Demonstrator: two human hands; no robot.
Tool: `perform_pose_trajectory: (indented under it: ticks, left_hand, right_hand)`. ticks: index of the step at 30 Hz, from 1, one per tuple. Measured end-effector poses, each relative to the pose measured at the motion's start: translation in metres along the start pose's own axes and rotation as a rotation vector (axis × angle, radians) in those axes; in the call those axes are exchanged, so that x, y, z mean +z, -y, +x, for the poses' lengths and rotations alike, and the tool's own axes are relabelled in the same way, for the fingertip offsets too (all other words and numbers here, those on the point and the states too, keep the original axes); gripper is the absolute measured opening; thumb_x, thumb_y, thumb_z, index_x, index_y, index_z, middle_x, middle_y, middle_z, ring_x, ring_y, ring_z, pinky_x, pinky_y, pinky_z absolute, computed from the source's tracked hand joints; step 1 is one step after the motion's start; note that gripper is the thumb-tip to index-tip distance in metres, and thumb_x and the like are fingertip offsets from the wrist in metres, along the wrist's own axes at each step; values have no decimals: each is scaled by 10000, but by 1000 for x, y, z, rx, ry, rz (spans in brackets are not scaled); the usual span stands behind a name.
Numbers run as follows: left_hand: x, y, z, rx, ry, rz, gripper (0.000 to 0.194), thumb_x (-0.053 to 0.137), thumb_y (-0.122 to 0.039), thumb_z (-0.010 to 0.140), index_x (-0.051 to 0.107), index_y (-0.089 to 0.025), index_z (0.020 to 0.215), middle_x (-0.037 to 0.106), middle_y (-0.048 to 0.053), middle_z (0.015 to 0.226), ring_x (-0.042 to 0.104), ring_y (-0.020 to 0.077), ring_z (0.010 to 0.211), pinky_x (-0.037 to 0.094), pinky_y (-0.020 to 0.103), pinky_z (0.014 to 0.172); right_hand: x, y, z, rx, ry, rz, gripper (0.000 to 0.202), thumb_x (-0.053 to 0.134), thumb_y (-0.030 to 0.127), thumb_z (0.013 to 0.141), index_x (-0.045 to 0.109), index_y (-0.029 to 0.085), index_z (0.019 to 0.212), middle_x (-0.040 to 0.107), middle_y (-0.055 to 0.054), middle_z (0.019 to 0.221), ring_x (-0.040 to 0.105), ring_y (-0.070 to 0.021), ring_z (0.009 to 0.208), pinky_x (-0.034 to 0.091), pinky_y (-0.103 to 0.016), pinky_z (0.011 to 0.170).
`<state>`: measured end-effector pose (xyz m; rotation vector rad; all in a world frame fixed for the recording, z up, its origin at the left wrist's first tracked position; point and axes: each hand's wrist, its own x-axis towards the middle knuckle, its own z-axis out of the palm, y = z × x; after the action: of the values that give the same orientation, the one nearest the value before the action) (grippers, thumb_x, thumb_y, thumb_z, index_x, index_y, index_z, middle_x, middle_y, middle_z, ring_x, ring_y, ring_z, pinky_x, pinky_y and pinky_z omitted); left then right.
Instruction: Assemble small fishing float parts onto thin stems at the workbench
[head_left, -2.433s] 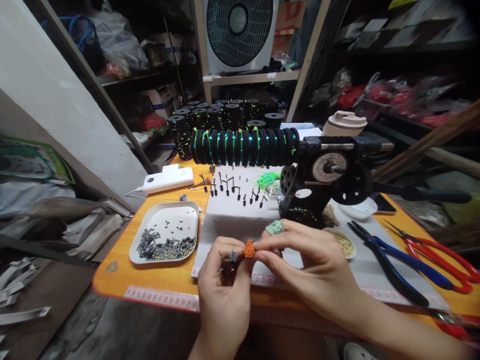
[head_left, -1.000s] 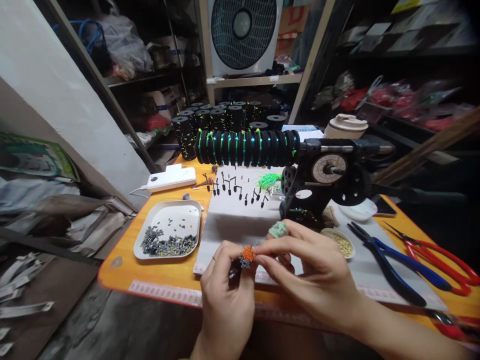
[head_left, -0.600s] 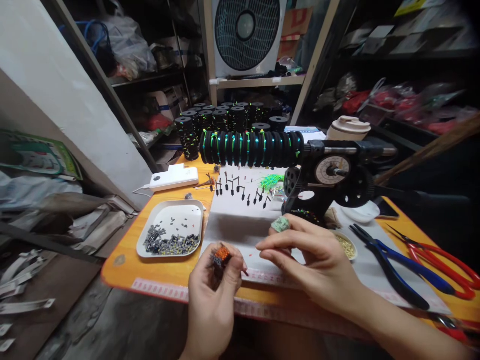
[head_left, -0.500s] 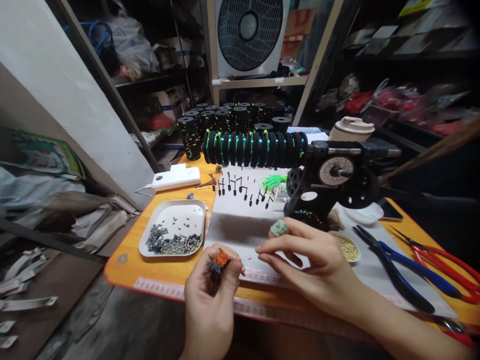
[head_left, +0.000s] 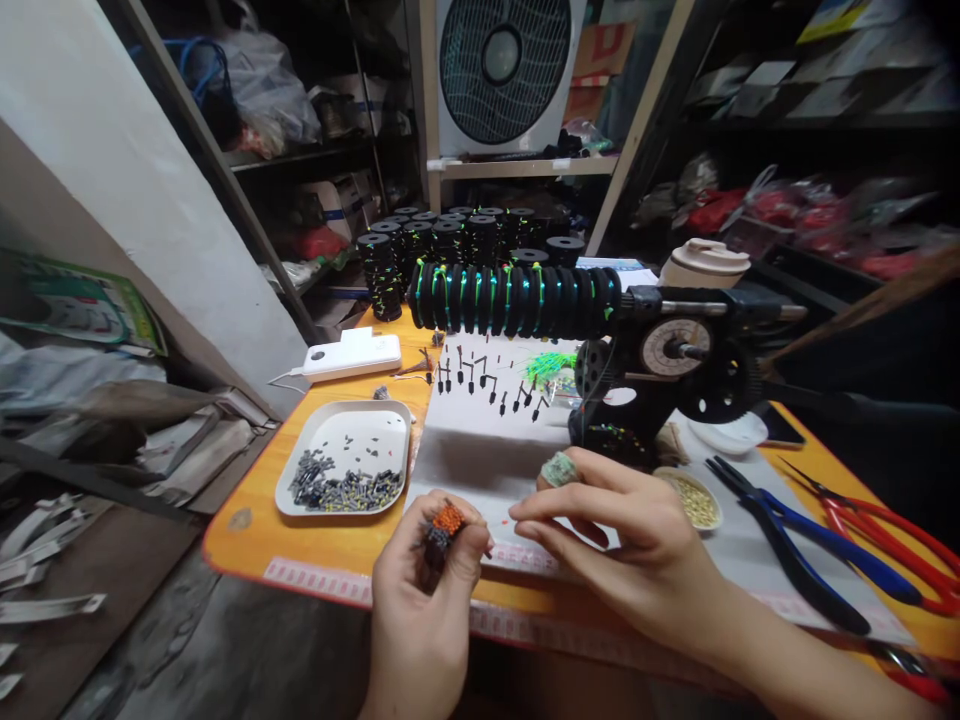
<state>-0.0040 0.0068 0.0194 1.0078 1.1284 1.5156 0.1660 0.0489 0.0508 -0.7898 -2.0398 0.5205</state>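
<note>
A dark bundle with orange tips (head_left: 445,522) is wrapped in the fingers of my left hand (head_left: 431,590), low at the middle of the view. To its right, my right hand (head_left: 622,520) has thumb and index finger close together over the white sheet (head_left: 465,460); anything between those fingertips is too small to make out. A green lumpy piece (head_left: 559,468) sits against a finger of that hand. Above both hands, a black ribbed roll with green and blue strands (head_left: 517,298) extends from a black machine (head_left: 675,345). Small black pieces (head_left: 471,375) lie beneath the roll.
A white tray of small dark parts (head_left: 343,425) stands left. On the right are a bowl of golden beads (head_left: 696,502), blue-handled pliers (head_left: 795,545) and red-handled pliers (head_left: 885,525). Black rolls (head_left: 450,250), a cup (head_left: 705,262) and a white power bank (head_left: 352,355) are farther back.
The camera view has shifted slightly. Both hands keep nearly the same pose, with my left hand still around the bundle.
</note>
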Motion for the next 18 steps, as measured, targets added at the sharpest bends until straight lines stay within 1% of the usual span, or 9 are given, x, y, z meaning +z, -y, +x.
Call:
perform_pose_trajectory:
  ticks: [4,7,10,12,14,15,16,17,18]
  left_hand:
    - [2,3,0,36,68,96,240,657,-347,919,583,-195,749,520,-26,699,491,120,666,416,194,629]
    - [3,4,1,86,80,154,212,634,-324,934,594,-200,766,549,-22,716,525,127,685,441,197,656]
    - [-2,4,5,211,-14,221,132,653,-258,918,634,-210,797,602,-15,749,564,134,709,461,198,673]
    - [-10,2,8,320,-106,295,73,666,-205,901,658,-221,831,644,-7,794,601,146,758,478,210,717]
    - [-20,0,12,403,-211,373,71,669,-172,892,664,-234,856,661,-7,820,620,154,783,485,224,745]
    - [-25,-1,14,428,-227,421,80,669,-165,890,665,-240,862,665,-9,822,625,155,778,486,229,740]
    - [-29,-2,15,442,-190,481,90,662,-158,891,669,-245,868,673,-10,827,632,157,777,488,233,734]
    - [-33,-3,16,448,-104,548,104,649,-150,896,677,-250,885,686,-5,847,644,161,790,491,240,737]
    - [-35,-3,17,442,12,616,122,635,-144,901,688,-253,916,703,4,888,659,168,821,495,249,753]
  right_hand:
    - [1,1,0,83,-11,79,97,677,191,913,774,201,916,574,-24,718,538,-124,628,388,-223,505]
    - [2,3,0,95,-3,74,93,670,184,908,758,196,879,549,-9,698,510,-116,608,368,-220,491]
    - [1,3,0,22,19,-16,90,637,113,883,707,161,854,500,7,693,483,-106,599,358,-226,506]
    - [0,2,1,-38,13,-80,102,612,72,866,678,149,852,487,7,709,483,-103,610,365,-229,524]
    - [-2,1,2,-59,-13,-114,112,601,53,860,657,150,852,493,5,723,490,-102,620,379,-227,539]
    - [-3,1,2,-51,-21,-110,114,597,51,863,648,153,853,498,4,728,497,-102,625,390,-226,549]
    - [-4,2,3,-38,-20,-91,114,592,53,868,637,157,856,506,3,734,505,-102,632,401,-226,561]
    - [-5,3,3,-20,-11,-63,114,586,55,873,623,163,861,513,4,740,511,-103,641,409,-226,573]
    - [-5,4,3,-1,4,-31,116,580,57,876,607,169,865,517,7,743,512,-102,647,411,-225,583]
